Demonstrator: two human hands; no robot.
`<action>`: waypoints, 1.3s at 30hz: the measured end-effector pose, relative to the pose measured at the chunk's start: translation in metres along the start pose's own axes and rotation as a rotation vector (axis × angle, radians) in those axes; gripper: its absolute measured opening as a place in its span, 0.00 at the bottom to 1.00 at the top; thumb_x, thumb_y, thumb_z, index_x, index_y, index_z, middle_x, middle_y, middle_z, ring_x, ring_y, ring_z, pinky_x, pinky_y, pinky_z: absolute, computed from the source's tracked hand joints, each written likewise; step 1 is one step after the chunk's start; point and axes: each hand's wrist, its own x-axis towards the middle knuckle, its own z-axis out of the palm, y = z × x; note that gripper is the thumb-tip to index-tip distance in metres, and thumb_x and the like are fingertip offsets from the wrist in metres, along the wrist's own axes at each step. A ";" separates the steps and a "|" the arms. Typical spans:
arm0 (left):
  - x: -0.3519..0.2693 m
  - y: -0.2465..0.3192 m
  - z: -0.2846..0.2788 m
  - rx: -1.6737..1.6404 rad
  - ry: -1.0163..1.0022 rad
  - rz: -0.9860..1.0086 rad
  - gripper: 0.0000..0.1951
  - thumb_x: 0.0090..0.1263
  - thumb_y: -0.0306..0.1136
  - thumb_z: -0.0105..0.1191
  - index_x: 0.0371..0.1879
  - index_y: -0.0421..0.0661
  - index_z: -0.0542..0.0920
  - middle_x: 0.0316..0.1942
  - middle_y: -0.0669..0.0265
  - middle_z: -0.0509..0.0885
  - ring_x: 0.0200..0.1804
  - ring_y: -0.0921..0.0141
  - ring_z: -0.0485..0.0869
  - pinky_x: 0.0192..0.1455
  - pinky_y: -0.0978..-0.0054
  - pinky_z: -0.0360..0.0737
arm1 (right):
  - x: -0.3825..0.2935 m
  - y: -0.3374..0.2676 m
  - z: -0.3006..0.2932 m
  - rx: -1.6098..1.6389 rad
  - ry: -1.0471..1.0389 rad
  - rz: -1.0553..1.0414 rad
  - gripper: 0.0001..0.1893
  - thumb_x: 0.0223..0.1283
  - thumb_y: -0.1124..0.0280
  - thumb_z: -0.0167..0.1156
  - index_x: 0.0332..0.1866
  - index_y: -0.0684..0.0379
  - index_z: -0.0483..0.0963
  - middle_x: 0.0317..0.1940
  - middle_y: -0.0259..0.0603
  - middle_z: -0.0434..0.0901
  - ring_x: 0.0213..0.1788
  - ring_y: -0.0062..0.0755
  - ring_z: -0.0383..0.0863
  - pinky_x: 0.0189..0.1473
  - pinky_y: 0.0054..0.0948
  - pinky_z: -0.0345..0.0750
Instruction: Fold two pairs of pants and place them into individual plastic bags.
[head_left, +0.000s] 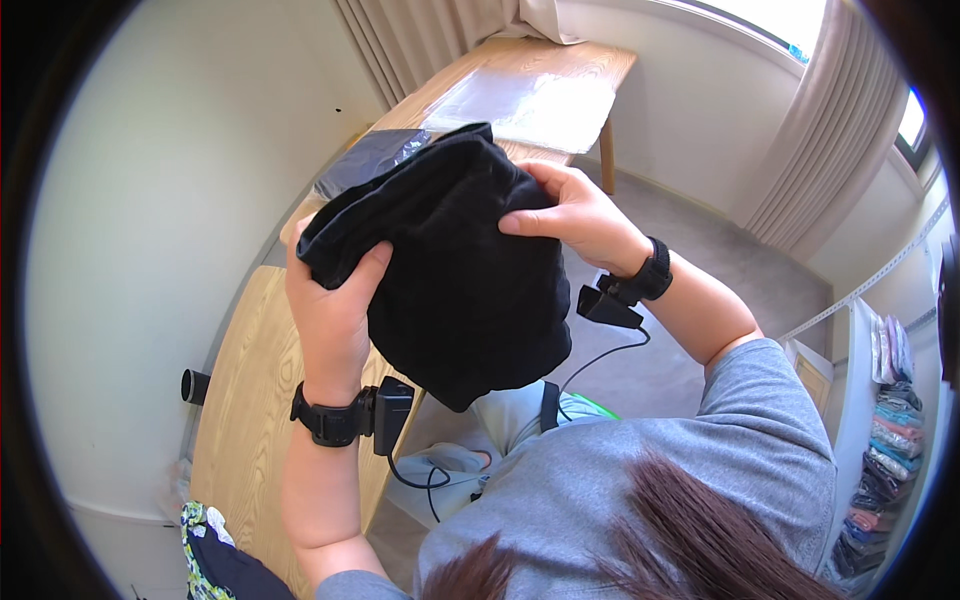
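Observation:
A black folded fabric item, apparently a garment (465, 292), is held up in front of me between both hands. My left hand (337, 285) grips its left edge, the thumb on the near face and the fingers behind. At its upper right side, my right hand (566, 214) pinches the cloth between thumb and fingers. The fabric hangs down in loose folds towards my lap. Each wrist wears a black strap with a small black device and a cable.
Clear plastic bags (525, 109) lie on the far wooden table (600, 60), beside a dark packaged item (367, 161). A nearer wooden table (247, 390) stands at left, with patterned and dark cloth (232, 562) at its near end. Folded clothes (892, 442) fill a shelf at right.

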 end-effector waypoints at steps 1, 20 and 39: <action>-0.002 -0.002 -0.004 0.006 -0.003 0.000 0.17 0.57 0.20 0.62 0.46 0.40 0.75 0.40 0.69 0.82 0.44 0.76 0.79 0.52 0.78 0.75 | 0.000 -0.001 0.001 -0.029 0.046 0.037 0.26 0.50 0.71 0.71 0.55 0.66 0.72 0.47 0.37 0.78 0.50 0.22 0.75 0.57 0.23 0.70; -0.057 0.020 -0.041 0.823 -0.211 0.235 0.16 0.51 0.17 0.60 0.41 0.39 0.74 0.35 0.58 0.76 0.38 0.58 0.77 0.45 0.70 0.75 | -0.001 0.013 0.065 -0.434 -0.209 -0.415 0.21 0.43 0.80 0.68 0.47 0.63 0.75 0.40 0.43 0.77 0.45 0.40 0.78 0.48 0.30 0.74; -0.113 0.103 -0.114 1.157 -0.271 0.402 0.12 0.61 0.20 0.55 0.43 0.37 0.78 0.41 0.53 0.79 0.41 0.59 0.80 0.43 0.66 0.77 | -0.098 0.144 0.062 -0.439 -0.251 -0.254 0.13 0.41 0.76 0.67 0.36 0.59 0.75 0.30 0.37 0.75 0.37 0.40 0.75 0.42 0.35 0.72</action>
